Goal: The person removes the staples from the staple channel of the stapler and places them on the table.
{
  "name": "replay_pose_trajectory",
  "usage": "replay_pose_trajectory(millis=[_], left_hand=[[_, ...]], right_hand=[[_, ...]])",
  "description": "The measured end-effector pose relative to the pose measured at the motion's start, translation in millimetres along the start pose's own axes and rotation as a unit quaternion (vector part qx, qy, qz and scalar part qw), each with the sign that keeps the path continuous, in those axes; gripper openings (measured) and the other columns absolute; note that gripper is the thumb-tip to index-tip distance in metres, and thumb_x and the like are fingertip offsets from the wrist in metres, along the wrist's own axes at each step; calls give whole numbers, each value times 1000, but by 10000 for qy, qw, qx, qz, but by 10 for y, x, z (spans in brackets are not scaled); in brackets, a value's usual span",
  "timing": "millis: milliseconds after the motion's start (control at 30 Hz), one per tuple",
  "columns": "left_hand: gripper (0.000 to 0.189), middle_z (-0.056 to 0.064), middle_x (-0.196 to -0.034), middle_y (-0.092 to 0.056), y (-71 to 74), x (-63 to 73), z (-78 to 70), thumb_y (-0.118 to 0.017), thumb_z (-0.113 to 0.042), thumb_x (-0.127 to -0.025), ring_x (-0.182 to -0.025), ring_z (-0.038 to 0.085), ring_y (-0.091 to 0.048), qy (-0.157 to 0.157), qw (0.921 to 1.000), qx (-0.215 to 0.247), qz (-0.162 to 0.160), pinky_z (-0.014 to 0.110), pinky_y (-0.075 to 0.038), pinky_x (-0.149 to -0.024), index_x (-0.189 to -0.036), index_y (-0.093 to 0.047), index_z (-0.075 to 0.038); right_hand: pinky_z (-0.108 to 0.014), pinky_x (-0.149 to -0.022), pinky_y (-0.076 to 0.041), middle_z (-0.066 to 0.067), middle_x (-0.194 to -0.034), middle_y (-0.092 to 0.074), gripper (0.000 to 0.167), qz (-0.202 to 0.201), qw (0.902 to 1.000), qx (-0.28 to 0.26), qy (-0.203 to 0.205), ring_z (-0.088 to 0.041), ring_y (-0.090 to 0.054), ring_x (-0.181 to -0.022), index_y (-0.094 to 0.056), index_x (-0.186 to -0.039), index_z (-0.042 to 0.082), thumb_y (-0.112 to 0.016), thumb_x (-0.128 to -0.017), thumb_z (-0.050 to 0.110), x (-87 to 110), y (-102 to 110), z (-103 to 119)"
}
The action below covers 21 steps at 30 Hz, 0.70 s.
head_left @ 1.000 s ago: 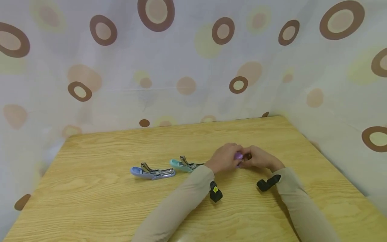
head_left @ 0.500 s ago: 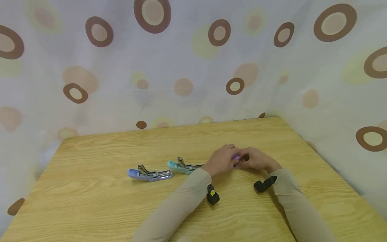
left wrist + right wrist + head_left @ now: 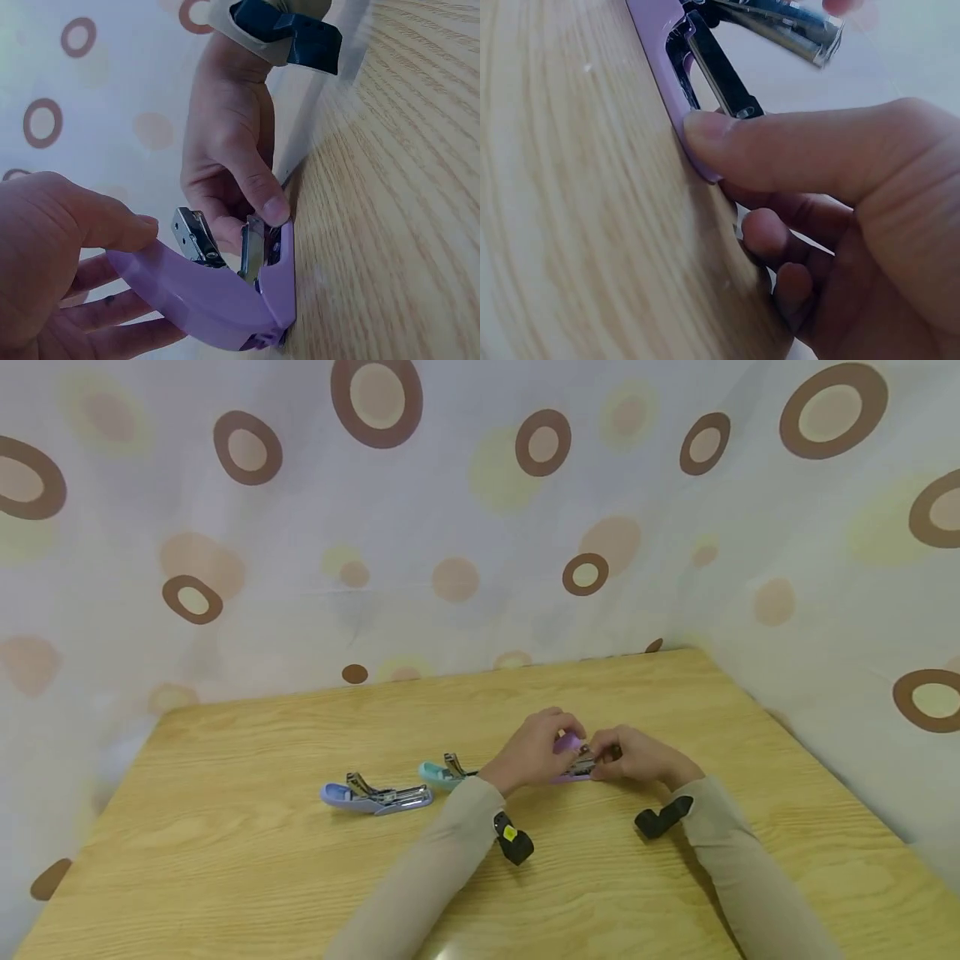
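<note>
A purple stapler (image 3: pixel 567 743) stands on the table with its cover swung up and its metal magazine exposed. My left hand (image 3: pixel 534 750) grips the raised cover; in the left wrist view its thumb lies over the cover's end (image 3: pixel 176 289) and the other fingers are behind it. At the front end of the base, my right hand (image 3: pixel 637 753) pinches with thumb and fingers, as the right wrist view shows, the thumb pressing at the base's tip (image 3: pixel 697 157). A metal arm (image 3: pixel 195 236) sticks up between cover and magazine.
To the left lie two more opened staplers, a teal one (image 3: pixel 435 774) partly hidden behind the left forearm and a blue one (image 3: pixel 360 797). A patterned sheet (image 3: pixel 465 527) hangs behind the wooden table (image 3: pixel 247 860).
My left hand has drawn left, away from the right hand, and the purple stapler's cover now stands wide apart from its base with the metal parts showing. The right hand stays at the base's front.
</note>
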<state>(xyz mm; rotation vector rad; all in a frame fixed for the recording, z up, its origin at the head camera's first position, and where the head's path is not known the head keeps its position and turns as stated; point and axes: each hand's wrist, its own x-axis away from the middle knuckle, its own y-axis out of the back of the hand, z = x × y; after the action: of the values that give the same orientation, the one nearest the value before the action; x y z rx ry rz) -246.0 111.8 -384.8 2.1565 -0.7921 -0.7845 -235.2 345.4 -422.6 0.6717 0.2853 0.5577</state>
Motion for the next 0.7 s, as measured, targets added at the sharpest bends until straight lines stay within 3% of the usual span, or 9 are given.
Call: replay_pose_trajectory(millis=[167,367,700], left_hand=[[18,1,-99,-60,91,64,28,-64,-10,-88,-83,10,-53,31,9997,206,-99,15,-44,-71,-106,-65,-8],[14,3,-100,-61,167,155,36,-63,-7,-87,-86,13,-56,37,9993,304,-203,18,-46,-73,-101,-62,-6],[16,2,-86,-57,266,299,110,-67,-3,-80,-76,13,-53,413,9985,279,-245,19,-43,-65,-93,-59,-2]], right_hand=[[-21,-57,-45,-16,-82,-61,7,76,9998,-152,85,-4,-49,-65,-68,-89,-1,-71,-83,1,-18,23,-40],[-21,-58,-44,-14,-86,-63,8,53,9998,-130,-142,-4,-49,-66,-70,-91,1,-72,-83,2,-30,28,-58],[-22,-59,-44,-16,-85,-62,8,82,9999,-101,-14,-5,-49,-66,-70,-91,1,-71,-83,0,-33,38,-49]])
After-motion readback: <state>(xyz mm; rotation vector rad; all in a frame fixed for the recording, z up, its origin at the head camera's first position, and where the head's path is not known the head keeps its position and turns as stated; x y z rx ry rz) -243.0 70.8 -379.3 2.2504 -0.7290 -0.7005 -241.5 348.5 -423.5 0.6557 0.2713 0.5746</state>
